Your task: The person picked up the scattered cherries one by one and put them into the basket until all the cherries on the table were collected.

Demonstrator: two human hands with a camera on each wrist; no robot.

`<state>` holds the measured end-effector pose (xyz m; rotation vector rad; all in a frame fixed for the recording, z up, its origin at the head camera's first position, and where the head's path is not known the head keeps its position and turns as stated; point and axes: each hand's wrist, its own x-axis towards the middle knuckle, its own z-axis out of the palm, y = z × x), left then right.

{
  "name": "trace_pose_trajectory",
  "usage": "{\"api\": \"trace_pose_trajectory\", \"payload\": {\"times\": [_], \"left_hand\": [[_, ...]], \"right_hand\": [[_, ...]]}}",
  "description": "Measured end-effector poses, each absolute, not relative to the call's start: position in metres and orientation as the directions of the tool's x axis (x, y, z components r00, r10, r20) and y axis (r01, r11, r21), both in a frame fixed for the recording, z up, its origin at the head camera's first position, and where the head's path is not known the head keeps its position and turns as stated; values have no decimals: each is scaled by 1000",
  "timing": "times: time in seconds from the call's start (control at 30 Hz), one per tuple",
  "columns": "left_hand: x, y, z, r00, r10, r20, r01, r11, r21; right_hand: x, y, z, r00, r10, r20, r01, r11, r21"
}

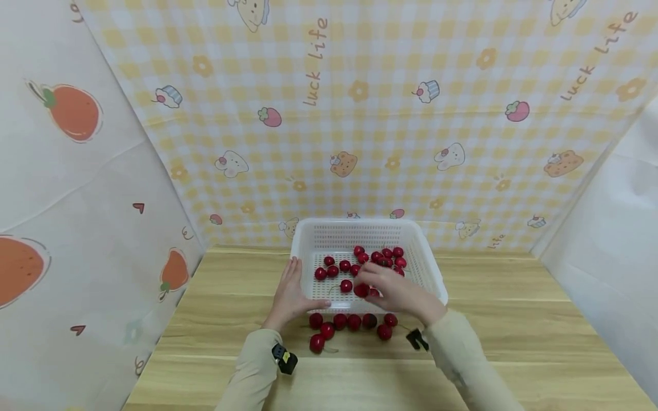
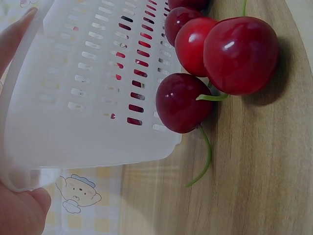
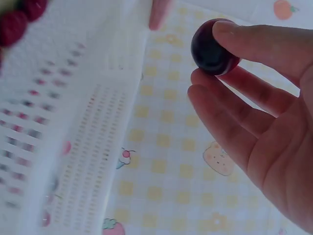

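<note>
A white slotted plastic basket (image 1: pixel 434 274) stands on the table with many red cherries (image 1: pixel 332 271) on its floor. My left hand (image 1: pixel 292 294) holds the basket's near left corner, fingers along the left rim and thumb on the front rim. In the left wrist view that thumb (image 2: pixel 29 208) lies over the rim. Above the basket's near part, my right hand (image 1: pixel 394 290) pinches one dark red cherry (image 3: pixel 212 47) between thumb and fingertips, as the right wrist view shows.
Several loose cherries (image 1: pixel 327 330) lie on the wooden table (image 1: pixel 514 331) just before the basket, some with green stems. A yellow checked cloth (image 1: pixel 319 188) hangs right behind the basket. White printed cloth (image 1: pixel 118 188) walls the left side.
</note>
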<state>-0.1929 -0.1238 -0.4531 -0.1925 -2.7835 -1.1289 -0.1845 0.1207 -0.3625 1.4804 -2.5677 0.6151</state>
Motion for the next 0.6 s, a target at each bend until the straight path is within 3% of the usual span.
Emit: {"api": "trace_pose_trajectory", "payload": {"times": [0.33, 0.6], "left_hand": [[-192, -124, -456, -981, 85, 172, 181, 712, 679], [-194, -126, -456, -982, 71, 174, 172, 711, 682]], "right_hand": [[-267, 67, -360, -559, -829, -19, -802, 546, -244], [-294, 30, -387, -568, -794, -218, -778, 604, -172]]}}
